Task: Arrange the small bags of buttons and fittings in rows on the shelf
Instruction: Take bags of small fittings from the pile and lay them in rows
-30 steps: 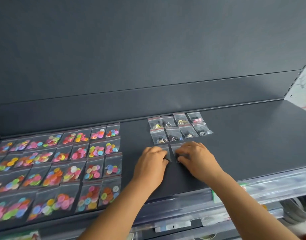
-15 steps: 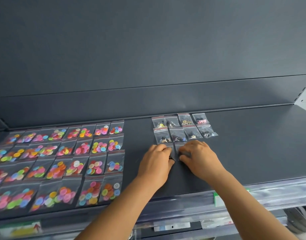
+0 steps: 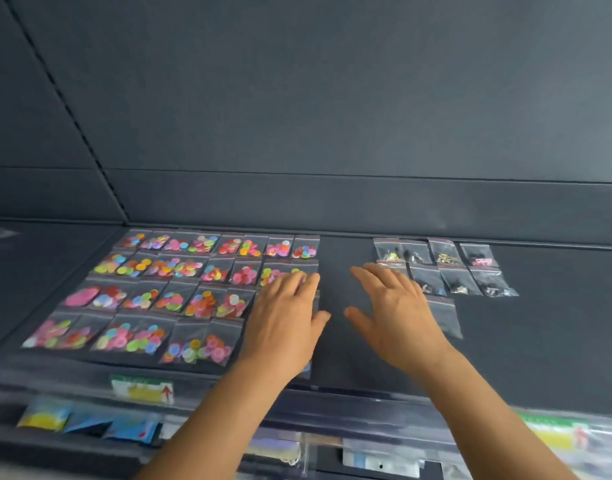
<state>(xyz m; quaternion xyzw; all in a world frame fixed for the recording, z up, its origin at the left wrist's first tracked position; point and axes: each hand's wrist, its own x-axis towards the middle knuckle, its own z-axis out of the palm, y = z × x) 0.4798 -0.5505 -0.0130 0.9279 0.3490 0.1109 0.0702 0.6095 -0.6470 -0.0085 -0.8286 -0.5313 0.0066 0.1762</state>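
Dark grey shelving fills the view, its shelf carrying two groups of small bags. Four rows of coloured-button bags are laid at the left; their blurred count cannot be told. Nine fitting bags are seen at the far right. Both hands, left hand and right hand, are spread flat with fingers straight, nothing gripped.

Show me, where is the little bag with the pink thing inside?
In the head view, the pink bag lies at the right end of the back row of fittings bags, near the shelf's back edge.
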